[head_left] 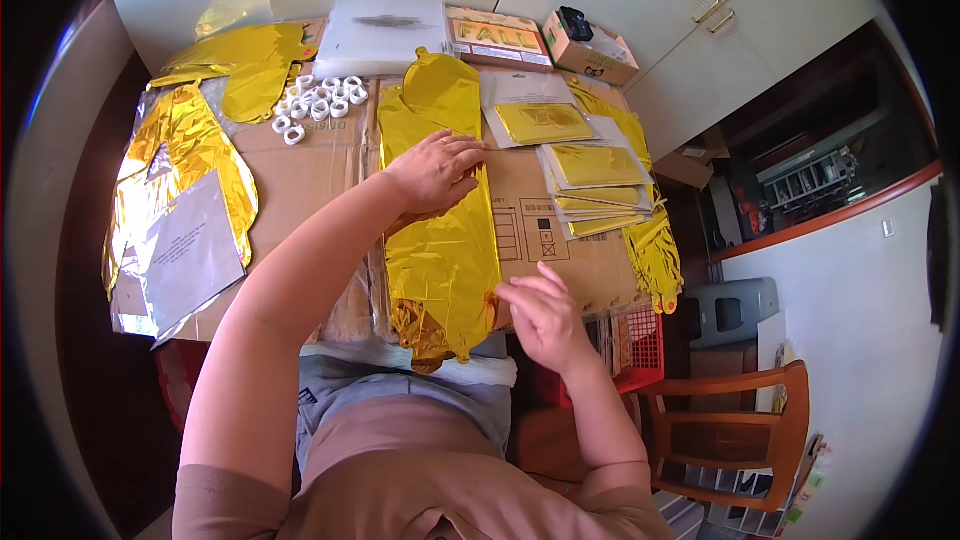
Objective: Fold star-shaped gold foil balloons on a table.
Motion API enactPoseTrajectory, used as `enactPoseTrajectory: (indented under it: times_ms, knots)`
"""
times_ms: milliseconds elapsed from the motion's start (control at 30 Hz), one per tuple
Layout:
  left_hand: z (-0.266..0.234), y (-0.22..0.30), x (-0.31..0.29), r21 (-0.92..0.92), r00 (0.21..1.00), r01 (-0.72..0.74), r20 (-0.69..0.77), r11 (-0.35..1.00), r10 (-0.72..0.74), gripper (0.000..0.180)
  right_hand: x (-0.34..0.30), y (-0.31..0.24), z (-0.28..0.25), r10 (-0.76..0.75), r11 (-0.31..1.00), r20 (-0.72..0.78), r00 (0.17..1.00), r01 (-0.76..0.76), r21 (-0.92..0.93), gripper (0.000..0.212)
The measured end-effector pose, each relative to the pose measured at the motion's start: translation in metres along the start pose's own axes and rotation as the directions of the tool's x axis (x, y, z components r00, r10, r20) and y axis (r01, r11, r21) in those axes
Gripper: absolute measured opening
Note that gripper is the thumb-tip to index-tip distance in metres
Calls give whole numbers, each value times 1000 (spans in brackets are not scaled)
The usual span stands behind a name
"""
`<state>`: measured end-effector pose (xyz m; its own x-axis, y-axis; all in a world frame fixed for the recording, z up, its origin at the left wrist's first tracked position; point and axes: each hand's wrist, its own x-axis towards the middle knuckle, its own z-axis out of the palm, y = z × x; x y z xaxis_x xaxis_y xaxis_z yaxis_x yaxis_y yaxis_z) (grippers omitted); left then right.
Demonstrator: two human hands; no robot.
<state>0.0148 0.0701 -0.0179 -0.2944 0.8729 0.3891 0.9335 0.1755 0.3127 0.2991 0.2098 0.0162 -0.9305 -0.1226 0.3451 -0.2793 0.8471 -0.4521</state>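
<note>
Gold foil piece (440,250), one, flat, elongated, crinkled at its lower end; laid lengthwise down the centre of the frame, lower tip overhanging the near edge of the cardboard (300,185).

Left hand (432,168), bare: palm down on the upper half of the foil, fingers extended and close together, slightly bent, pressed to the surface rather than gripping. Right hand (545,320), bare: at the foil's lower right edge, fingers loosely curled and partly spread; whether thumb and fingertip pinch the edge cannot be told.

Right of centre: flat packets (600,165) with gold contents, overlapping in a pile; beyond them, fringed gold foil (655,265) along the right edge of the cardboard.

Upper left of centre: white rings (321,96), a loose cluster. Further left: more gold foil (255,80), and a printed translucent bag (195,230) lying over another gold sheet (225,150).

Top centre: clear plastic sleeves (380,40), stacked; a flat printed box (498,38); a small open carton (600,58).

Lower right: red basket (650,355), wooden chair (795,420), grey stool (735,310).
</note>
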Motion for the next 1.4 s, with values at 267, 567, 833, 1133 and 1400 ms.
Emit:
enactPoseTrajectory:
  times_ms: [267,567,833,1133,1400]
  knots:
    - [-1,-1,1,5,1000,-15,-7,1000,15,47,78,39,20,-1,976,-148,989,-32,-216,34]
    - [-1,-1,-1,-3,1000,-1,9,1000,1,44,94,49,41,42,916,-22,999,-48,-398,46]
    - [1,-1,-2,-8,1000,-5,-9,1000,5,44,38,15,23,-2,893,77,997,37,-448,51]
    - [1,-2,-1,-3,1000,-7,-17,1000,7,45,7,-12,10,26,900,143,989,39,-434,51]
    - [-2,-1,-2,-37,1000,-16,-22,999,15,50,-1,-14,7,-14,921,123,992,60,-384,45]
